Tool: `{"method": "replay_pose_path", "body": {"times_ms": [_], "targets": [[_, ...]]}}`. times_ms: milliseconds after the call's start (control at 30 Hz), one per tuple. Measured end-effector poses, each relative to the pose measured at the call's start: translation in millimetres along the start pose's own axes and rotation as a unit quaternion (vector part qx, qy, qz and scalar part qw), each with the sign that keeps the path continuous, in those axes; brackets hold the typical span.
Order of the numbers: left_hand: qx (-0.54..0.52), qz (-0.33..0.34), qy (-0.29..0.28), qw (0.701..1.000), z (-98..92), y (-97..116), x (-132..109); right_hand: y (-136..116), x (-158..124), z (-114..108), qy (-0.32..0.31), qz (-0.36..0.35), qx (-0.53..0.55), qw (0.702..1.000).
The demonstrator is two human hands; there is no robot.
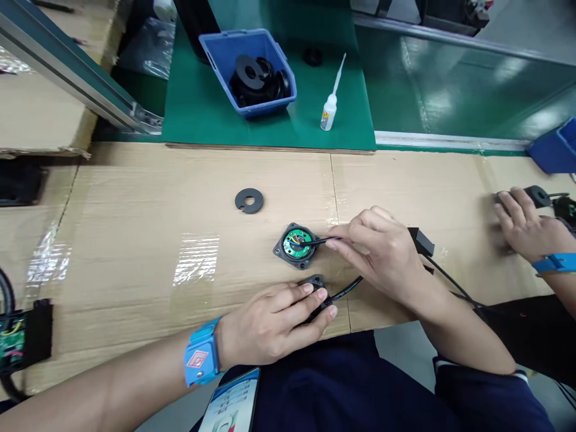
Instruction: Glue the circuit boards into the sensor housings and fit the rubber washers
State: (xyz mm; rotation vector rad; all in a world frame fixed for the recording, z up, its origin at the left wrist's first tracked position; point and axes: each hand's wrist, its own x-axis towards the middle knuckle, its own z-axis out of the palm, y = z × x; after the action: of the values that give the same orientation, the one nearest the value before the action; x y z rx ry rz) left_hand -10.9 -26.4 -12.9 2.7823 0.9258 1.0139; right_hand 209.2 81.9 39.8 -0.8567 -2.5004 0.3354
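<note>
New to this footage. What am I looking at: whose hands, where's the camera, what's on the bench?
There is no machine here. One camera worn on a person's head looks down at their own two bare hands. The left hand grips a small black square part with a black cable leaving it. The right hand pinches a thin black wire that runs into a round black housing with a green circuit board. A flat black slotted disc lies on the cardboard-covered bench. Behind it, on a green mat, stand a blue plastic bin of black discs and a small white glue bottle. The hand at far right is a co-worker's.
</note>
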Motion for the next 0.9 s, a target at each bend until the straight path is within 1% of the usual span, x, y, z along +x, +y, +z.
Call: {"method": "replay_pose_path", "body": {"times_ms": [33, 100, 233, 300, 433, 500, 533, 600, 667, 700, 767, 800, 833, 900], "targets": [[-0.002, -0.002, 0.004, 1.0, 0.8, 0.8, 0.6, -5.8, 1.7, -0.6, 0.008, -0.02, -0.03, 0.999], [-0.01, -0.005, 0.008, 1.0, 1.8, 1.0, 1.3, -18.4, 5.4, -1.8, 0.004, -0.053, -0.082, 0.995], [-0.022, -0.002, 0.026, 0.999, 2.8, -2.9, -0.7, -35.6, 12.0, -3.4, -0.05, -0.096, -0.135, 0.985], [-0.023, 0.003, 0.026, 0.999, 1.9, -4.3, -3.0, -36.2, 13.5, -3.3, -0.057, -0.098, -0.154, 0.982], [0.0, 0.006, -0.006, 1.0, -4.1, -4.3, -8.3, -28.1, 10.9, -0.7, -0.032, -0.072, -0.171, 0.982], [0.001, 0.01, -0.02, 1.0, -8.5, -8.7, -9.3, -24.8, 8.1, 0.6, -0.031, -0.06, -0.158, 0.985], [-0.01, 0.006, -0.016, 1.0, -10.9, -13.7, -9.0, -23.9, 6.8, 1.0, -0.033, -0.058, -0.153, 0.986], [-0.044, -0.039, 0.014, 0.998, -15.6, -29.7, -6.4, -23.5, 5.0, 0.8, -0.039, -0.064, -0.156, 0.985], [-0.088, -0.113, 0.04, 0.989, -18.7, -50.2, -2.0, -23.9, 4.4, 0.1, -0.034, -0.076, -0.172, 0.982], [-0.117, -0.141, 0.034, 0.982, -19.4, -59.8, 0.4, -23.9, 4.5, -0.3, -0.031, -0.081, -0.178, 0.98], [-0.185, -0.176, -0.003, 0.967, -18.4, -73.3, 4.5, -23.2, 4.7, -0.7, -0.027, -0.085, -0.185, 0.979], [-0.21, -0.188, -0.016, 0.959, -16.9, -76.0, 6.0, -22.5, 4.7, -0.6, -0.027, -0.084, -0.188, 0.978], [-0.222, -0.202, -0.014, 0.954, -14.9, -75.7, 6.9, -21.6, 4.5, -0.4, -0.026, -0.082, -0.19, 0.978], [-0.203, -0.237, 0.021, 0.95, -10.0, -68.0, 7.5, -19.6, 3.4, 0.1, -0.019, -0.081, -0.188, 0.979]]}}
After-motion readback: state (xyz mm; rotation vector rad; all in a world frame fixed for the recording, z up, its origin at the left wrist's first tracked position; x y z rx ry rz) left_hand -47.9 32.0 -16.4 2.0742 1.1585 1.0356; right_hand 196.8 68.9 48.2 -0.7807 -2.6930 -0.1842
